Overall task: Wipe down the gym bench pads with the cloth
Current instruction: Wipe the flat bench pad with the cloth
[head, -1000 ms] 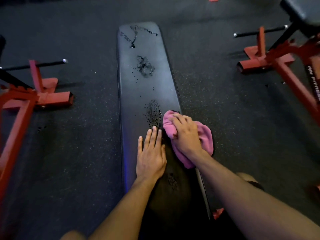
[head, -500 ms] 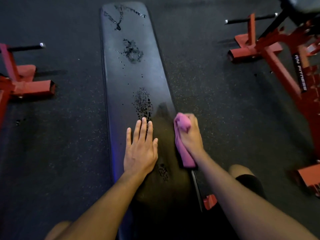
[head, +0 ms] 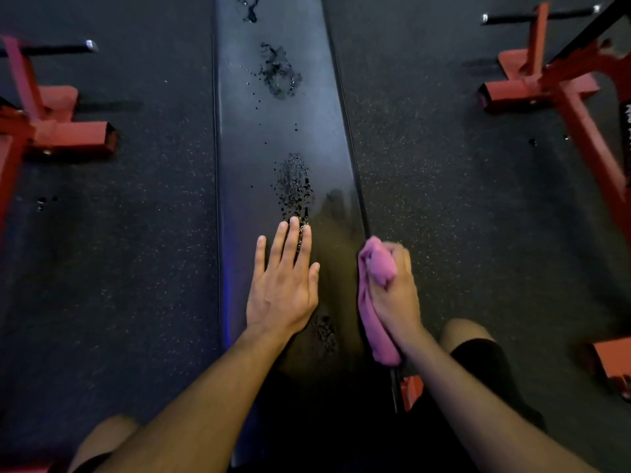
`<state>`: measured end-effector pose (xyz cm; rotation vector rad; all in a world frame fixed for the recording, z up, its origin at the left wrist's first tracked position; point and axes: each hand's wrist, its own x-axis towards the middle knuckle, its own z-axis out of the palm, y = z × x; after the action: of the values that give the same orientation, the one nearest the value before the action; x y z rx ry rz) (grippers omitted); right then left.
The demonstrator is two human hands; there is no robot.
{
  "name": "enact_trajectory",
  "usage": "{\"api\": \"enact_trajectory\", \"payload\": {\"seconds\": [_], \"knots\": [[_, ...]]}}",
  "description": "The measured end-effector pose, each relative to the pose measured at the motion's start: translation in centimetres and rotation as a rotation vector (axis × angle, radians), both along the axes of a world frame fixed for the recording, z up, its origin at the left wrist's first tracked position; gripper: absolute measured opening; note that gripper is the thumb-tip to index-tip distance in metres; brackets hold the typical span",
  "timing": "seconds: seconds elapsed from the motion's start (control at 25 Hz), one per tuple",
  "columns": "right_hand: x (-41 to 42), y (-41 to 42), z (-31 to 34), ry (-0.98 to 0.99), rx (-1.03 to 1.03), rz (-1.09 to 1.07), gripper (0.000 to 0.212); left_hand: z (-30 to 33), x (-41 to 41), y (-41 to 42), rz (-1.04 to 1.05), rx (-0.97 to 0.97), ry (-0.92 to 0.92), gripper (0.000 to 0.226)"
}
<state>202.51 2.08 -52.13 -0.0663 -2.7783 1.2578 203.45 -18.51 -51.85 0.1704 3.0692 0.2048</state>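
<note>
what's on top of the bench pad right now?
On the bench pad: the left hand flat, and droplet patches. The right hand grips the pink cloth at its right edge. Whatever lies under the palm is hidden.

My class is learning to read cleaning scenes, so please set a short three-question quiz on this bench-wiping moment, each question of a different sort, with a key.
1. True or false: the left hand lies flat on the bench pad.
2. Where is the pink cloth? A) spread over the pad's middle; B) bunched in the right hand at the pad's right edge; C) on the floor.
3. Fill in: droplets sit just beyond the left hand's ____.

Key
1. True.
2. B.
3. Fingertips; the droplet patch there is not yet wiped, and another wet patch lies farther up.
</note>
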Motion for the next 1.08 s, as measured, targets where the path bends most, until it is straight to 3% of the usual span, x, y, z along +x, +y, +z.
{"api": "enact_trajectory", "payload": {"seconds": [0.16,0.24,0.48,0.6,0.68,0.76,0.84,0.96,1.04,1.08], "knots": [[-15.3,-2.8,0.7,-0.089,-0.09,-0.048,0.023,-0.1,0.1,0.0,0.005,-0.008,0.003,0.065],[-18.4,-3.0,0.7,-0.101,-0.171,-0.06,0.025,0.1,0.1,0.0,0.011,-0.011,0.005,0.065],[-2.1,0.2,-0.4,-0.121,-0.172,0.045,0.035,0.2,0.1,0.0,0.009,0.019,0.009,0.065],[-5.8,-0.9,-0.8,-0.003,-0.004,0.029,0.026,0.1,0.2,-0.3,0.001,0.021,-0.002,0.065],[-11.8,-2.3,0.7,-0.059,0.08,0.076,0.034,0.9,-0.2,0.0,-0.002,0.054,-0.033,0.064],[-15.2,-2.8,3.8,-0.024,0.255,0.191,0.045,2.3,0.7,0.0,-0.015,0.082,-0.026,0.062],[-14.9,-3.1,6.8,0.182,0.434,0.374,0.052,3.5,4.1,-1.5,-0.069,0.116,0.02,0.059],[-7.4,-3.3,7.4,0.301,0.534,0.789,0.066,2.6,14.1,-3.7,-0.472,0.151,0.061,0.051],[-1.9,-2.6,5.2,0.332,0.596,1.025,0.061,1.3,18.0,-4.2,-0.735,0.097,0.014,0.052],[0.1,-2.8,4.3,0.374,0.622,1.124,0.056,0.7,18.4,-4.1,-0.763,0.08,-0.005,0.054]]}}
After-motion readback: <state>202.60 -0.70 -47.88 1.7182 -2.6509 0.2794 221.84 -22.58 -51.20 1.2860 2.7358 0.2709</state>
